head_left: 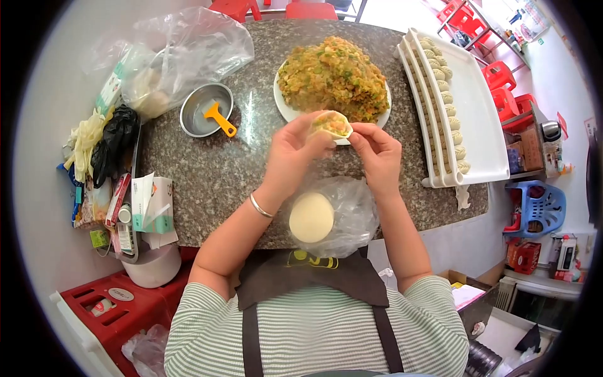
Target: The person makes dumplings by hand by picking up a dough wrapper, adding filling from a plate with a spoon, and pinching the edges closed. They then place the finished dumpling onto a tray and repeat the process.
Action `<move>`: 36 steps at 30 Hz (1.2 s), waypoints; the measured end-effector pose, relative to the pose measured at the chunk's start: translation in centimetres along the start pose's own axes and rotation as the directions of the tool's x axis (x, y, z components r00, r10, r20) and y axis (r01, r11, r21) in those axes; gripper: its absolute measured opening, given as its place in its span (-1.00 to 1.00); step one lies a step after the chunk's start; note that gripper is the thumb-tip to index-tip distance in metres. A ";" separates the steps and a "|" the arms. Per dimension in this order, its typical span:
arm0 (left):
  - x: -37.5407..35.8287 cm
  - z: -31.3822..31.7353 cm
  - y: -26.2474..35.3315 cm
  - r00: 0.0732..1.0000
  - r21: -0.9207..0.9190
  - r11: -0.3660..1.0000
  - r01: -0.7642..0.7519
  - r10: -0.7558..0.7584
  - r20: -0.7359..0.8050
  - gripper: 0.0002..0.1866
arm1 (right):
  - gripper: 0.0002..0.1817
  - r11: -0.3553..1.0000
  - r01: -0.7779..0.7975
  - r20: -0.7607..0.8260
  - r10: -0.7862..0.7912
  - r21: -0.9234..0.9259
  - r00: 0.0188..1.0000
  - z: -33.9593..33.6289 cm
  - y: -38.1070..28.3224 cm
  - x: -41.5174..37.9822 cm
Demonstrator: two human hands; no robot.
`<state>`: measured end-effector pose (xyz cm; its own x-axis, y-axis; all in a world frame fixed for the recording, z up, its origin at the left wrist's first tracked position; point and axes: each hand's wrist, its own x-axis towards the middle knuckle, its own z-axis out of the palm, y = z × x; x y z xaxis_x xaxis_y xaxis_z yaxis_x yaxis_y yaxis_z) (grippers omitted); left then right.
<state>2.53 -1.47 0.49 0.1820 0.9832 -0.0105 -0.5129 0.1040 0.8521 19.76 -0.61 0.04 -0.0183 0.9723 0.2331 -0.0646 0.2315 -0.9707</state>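
A dumpling (333, 124) with filling showing in its open top is held up between both hands, in front of the filling plate. My left hand (296, 146) cups it from the left and below, fingers curled around the wrapper. My right hand (375, 151) pinches the wrapper's right edge between thumb and fingers. Behind them, a tall heap of chopped vegetable filling (336, 75) sits on a white plate (284, 110). Nearer to me, round pale dough wrappers (311, 217) lie on a clear plastic bag (355, 210).
Stacked white trays (480, 119) at the right hold rows of pleated dumplings (453, 122). A metal bowl (191, 116) with an orange-handled scraper (220, 119) stands left. Beyond it lies a plastic bag (207, 44). A tissue box (154, 201) is at the left edge.
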 end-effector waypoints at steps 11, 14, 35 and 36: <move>-0.3 -1.2 -1.0 0.865 0.502 0.722 -0.477 0.488 0.119 -0.73 | -0.85 0.983 -0.159 0.083 0.151 0.095 0.985 0.3 -0.9 0.8; -0.3 -1.2 -1.0 0.881 0.459 0.765 -0.452 0.465 0.091 -0.78 | -0.85 0.983 -0.154 0.092 0.145 0.101 0.985 0.7 -1.2 0.8; -0.8 -0.6 -0.7 0.943 0.273 0.908 -0.317 0.332 -0.007 -0.84 | -0.92 0.933 0.161 0.136 -0.122 -0.321 0.983 1.2 -2.3 1.0; -0.9 -0.6 -0.7 0.943 0.274 0.908 -0.318 0.332 -0.006 -0.84 | -0.91 0.908 0.225 0.105 -0.201 -0.353 0.974 1.3 -2.2 0.9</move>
<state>2.25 -2.33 -0.37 -0.0043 0.9628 0.2701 -0.2933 -0.2594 0.9201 18.54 -0.32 2.50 -0.1097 0.8971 0.4279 0.2895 0.4407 -0.8497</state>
